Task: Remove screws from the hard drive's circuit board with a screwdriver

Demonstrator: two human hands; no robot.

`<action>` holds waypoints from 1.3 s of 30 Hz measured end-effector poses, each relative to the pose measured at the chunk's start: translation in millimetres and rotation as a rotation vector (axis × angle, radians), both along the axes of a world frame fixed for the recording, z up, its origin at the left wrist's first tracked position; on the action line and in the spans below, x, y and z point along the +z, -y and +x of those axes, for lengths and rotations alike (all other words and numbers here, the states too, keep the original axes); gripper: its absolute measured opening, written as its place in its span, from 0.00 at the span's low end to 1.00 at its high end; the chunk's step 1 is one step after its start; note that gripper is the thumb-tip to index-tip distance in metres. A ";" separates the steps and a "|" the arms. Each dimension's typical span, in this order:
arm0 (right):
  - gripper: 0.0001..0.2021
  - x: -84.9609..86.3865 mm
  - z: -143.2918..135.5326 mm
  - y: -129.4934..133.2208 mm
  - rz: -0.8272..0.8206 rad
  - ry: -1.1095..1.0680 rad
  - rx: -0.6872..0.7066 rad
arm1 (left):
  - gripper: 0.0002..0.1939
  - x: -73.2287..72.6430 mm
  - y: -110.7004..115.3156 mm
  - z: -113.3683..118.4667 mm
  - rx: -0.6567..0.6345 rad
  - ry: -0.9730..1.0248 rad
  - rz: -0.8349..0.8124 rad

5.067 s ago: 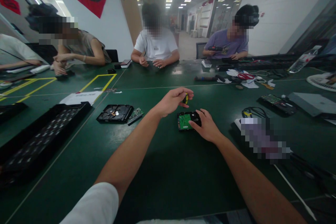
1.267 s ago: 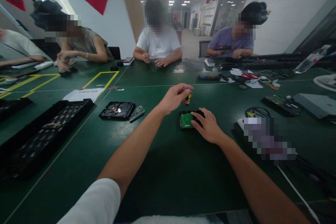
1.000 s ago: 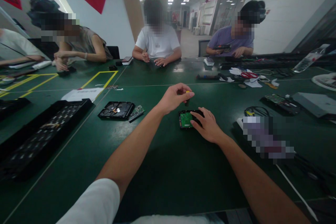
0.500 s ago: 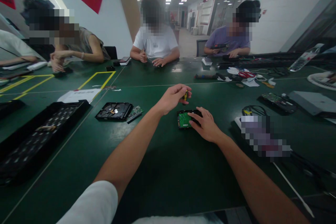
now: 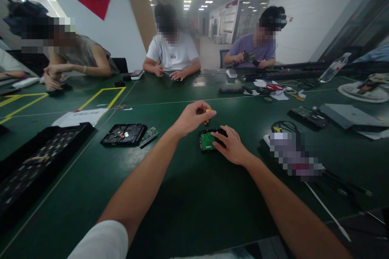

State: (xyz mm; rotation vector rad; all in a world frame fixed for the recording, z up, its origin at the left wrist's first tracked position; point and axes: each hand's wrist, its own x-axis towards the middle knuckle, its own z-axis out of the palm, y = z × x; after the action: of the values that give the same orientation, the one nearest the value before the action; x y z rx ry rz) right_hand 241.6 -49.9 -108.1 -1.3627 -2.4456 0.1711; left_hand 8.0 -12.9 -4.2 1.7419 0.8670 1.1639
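A hard drive (image 5: 207, 141) with a green circuit board facing up lies on the green table in front of me. My right hand (image 5: 233, 145) grips it from the right, its fingers spread over the board and far edge; part of the drive is hidden under them. My left hand (image 5: 192, 118) is closed on a small yellow-and-black screwdriver (image 5: 208, 115), held over the drive's far side. Only its short handle shows clearly; whether its tip touches the drive I cannot tell.
Left of my left arm lie another hard drive (image 5: 124, 134), a loose circuit board (image 5: 150, 134) and a long black tray (image 5: 45, 162). On the right are a coiled cable (image 5: 285, 126), another drive (image 5: 308, 117) and a grey box (image 5: 354, 114). Several people sit across the table.
My view has shifted slightly right. My left hand has turned, and its fingers now wrap more tightly around the yellow handle. The right hand stays on the hard drive.
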 end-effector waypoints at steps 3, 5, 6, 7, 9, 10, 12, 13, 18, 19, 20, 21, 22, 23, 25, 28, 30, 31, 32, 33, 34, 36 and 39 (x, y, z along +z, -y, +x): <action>0.25 0.0 -0.4 0.0 0.005 0.001 -0.005 | 0.18 -1.3 0.8 1.8 -0.011 0.040 -0.064; 0.25 0.6 -0.5 0.2 0.000 0.003 -0.005 | 0.18 -1.6 1.2 2.2 -0.054 0.076 -0.096; 0.26 0.9 -0.5 0.4 -0.002 0.004 -0.004 | 0.17 -1.7 1.2 2.0 -0.078 0.087 -0.103; 0.26 1.0 -0.5 0.5 -0.002 0.004 -0.004 | 0.17 -1.7 1.1 1.6 -0.097 0.093 -0.107; 0.26 0.8 -0.3 0.5 0.003 0.000 -0.004 | 0.16 -1.9 0.2 0.7 -0.115 0.105 -0.115; 0.26 0.4 -0.2 0.4 0.007 -0.001 -0.003 | 0.16 -2.1 -0.5 0.4 -0.121 0.122 -0.129; 0.26 -0.4 -0.2 -0.1 0.012 -0.001 -0.001 | 0.15 -2.7 -1.8 0.1 -0.140 0.174 -0.173; 0.26 -0.7 -0.2 -0.4 0.014 0.000 -0.001 | 0.15 -3.0 -2.4 0.2 -0.152 0.199 -0.195; 0.27 0.2 -0.3 -0.4 0.014 0.002 0.001 | 0.14 -3.4 -3.4 -0.1 -0.125 0.180 -0.179; 0.27 0.6 -0.2 -0.1 0.013 0.001 0.003 | 0.15 -3.3 -3.4 -0.5 -0.109 0.154 -0.155; 0.27 1.0 -0.2 0.2 0.012 -0.001 0.003 | 0.15 -3.1 -3.3 -1.0 -0.094 0.126 -0.129; 0.27 1.4 -0.1 0.4 0.007 -0.005 0.004 | 0.15 -2.9 -3.3 -1.5 -0.079 0.096 -0.104; 0.27 1.7 -0.1 0.5 0.001 -0.008 0.004 | 0.15 -2.8 -3.4 -2.0 -0.065 0.068 -0.083; 0.28 1.9 0.0 0.5 -0.007 -0.011 0.003 | 0.15 -2.6 -3.4 -2.4 -0.049 0.044 -0.062; 0.29 2.1 -0.1 0.4 -0.019 -0.012 0.001 | 0.15 -2.5 -3.7 -2.6 -0.016 0.015 -0.020; 0.30 2.0 -0.3 0.3 -0.019 -0.010 -0.005 | 0.13 -2.9 -3.8 -1.8 0.007 0.013 0.018; 0.30 2.1 -0.6 0.5 -0.014 -0.011 -0.004 | 0.14 -3.0 -3.2 -0.8 0.002 0.025 0.003; 0.30 2.1 -0.7 0.7 -0.012 -0.012 -0.003 | 0.14 -3.0 -2.6 -0.3 -0.008 0.035 -0.014; 0.29 2.2 -0.8 1.0 -0.009 -0.013 -0.003 | 0.14 -2.8 -1.9 0.1 -0.023 0.046 -0.033; 0.29 2.2 -0.8 1.2 -0.004 -0.013 -0.004 | 0.15 -2.6 -1.3 0.4 -0.042 0.059 -0.050; 0.28 2.2 -0.9 1.4 0.000 -0.013 -0.007 | 0.15 -2.3 -0.7 0.6 -0.063 0.070 -0.061; 0.28 2.1 -0.7 1.4 0.003 -0.012 -0.006 | 0.15 -1.8 -0.2 0.4 -0.093 0.079 -0.066; 0.28 1.4 -0.3 0.8 0.007 -0.012 -0.002 | 0.15 -1.5 -0.8 -0.6 -0.115 0.066 -0.071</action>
State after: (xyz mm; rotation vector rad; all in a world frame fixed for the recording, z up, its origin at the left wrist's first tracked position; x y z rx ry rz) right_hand 241.3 -50.8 -106.7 -1.3573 -2.4334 0.1698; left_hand 7.4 -12.1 -5.7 1.6639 0.7496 1.0955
